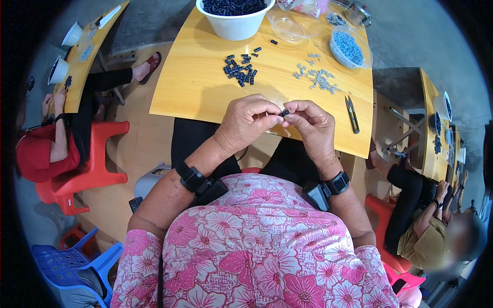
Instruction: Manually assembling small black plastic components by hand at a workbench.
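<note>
My left hand [252,119] and my right hand [311,126] meet over the near edge of the yellow table [190,72]. Between their pinched fingertips is a small black plastic part [284,113], which both hands grip; its details are mostly covered by the fingers. Beyond my left hand lies a loose pile of similar black plastic parts [240,71]. Past my right hand, small silvery metal pieces [322,80] are scattered on the tabletop. A pair of black thread snips [352,115] rests near the right edge.
A white tub [235,26] full of black parts stands at the back. Right of it are clear plastic containers [288,30] and a bowl of bluish small pieces [349,47]. People sit at other tables on both sides, one on a red stool [105,154]; a blue chair [64,264] stands behind left.
</note>
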The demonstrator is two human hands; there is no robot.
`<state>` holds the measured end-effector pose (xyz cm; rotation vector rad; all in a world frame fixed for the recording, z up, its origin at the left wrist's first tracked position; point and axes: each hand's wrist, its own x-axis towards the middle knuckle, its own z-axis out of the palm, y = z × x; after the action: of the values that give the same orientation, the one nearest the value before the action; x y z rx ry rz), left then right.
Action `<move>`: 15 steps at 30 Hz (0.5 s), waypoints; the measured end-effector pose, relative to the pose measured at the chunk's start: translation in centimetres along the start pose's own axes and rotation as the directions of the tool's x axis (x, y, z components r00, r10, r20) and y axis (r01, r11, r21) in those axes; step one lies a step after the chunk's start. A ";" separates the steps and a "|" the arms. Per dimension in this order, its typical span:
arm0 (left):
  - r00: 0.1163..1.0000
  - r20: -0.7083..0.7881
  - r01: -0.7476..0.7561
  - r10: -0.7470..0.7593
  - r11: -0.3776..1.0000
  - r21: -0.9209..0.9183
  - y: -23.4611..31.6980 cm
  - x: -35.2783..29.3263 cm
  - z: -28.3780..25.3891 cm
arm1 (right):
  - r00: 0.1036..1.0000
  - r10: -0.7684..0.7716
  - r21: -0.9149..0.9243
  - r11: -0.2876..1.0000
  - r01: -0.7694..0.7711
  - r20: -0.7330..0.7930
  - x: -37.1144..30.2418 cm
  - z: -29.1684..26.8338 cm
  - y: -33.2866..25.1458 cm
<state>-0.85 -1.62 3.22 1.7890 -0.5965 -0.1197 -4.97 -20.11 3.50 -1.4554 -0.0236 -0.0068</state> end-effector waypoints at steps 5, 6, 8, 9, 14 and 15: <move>1.000 0.002 0.009 -0.009 1.000 -0.009 0.2 0.1 0.3 | 1.000 0.010 0.033 0.999 -0.010 0.005 -0.1 -0.4 0.3; 1.000 0.005 0.008 -0.008 1.000 -0.008 0.3 0.2 0.4 | 1.000 -0.006 0.004 1.000 0.006 0.009 0.0 -0.5 0.2; 0.999 0.032 0.016 -0.016 1.000 -0.005 0.2 0.5 0.3 | 1.000 -0.026 -0.025 0.999 0.026 0.006 0.1 -0.6 0.2; 0.999 0.037 0.012 -0.012 1.000 -0.006 0.1 0.5 0.4 | 0.999 -0.043 -0.108 0.993 0.042 -0.001 0.1 -0.5 0.3; 0.998 0.020 0.060 -0.059 0.998 -0.033 -0.3 1.0 0.5 | 0.998 -0.052 -0.212 0.976 0.045 -0.027 0.5 -0.5 0.4; 0.997 0.041 0.069 -0.067 0.997 -0.037 -0.6 1.2 0.5 | 0.999 -0.039 -0.202 0.979 0.031 -0.035 0.5 -0.7 0.4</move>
<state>0.18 -2.48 2.82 1.7741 -0.5581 -0.2124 -4.45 -20.73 3.02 -1.6576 -0.0168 -0.0679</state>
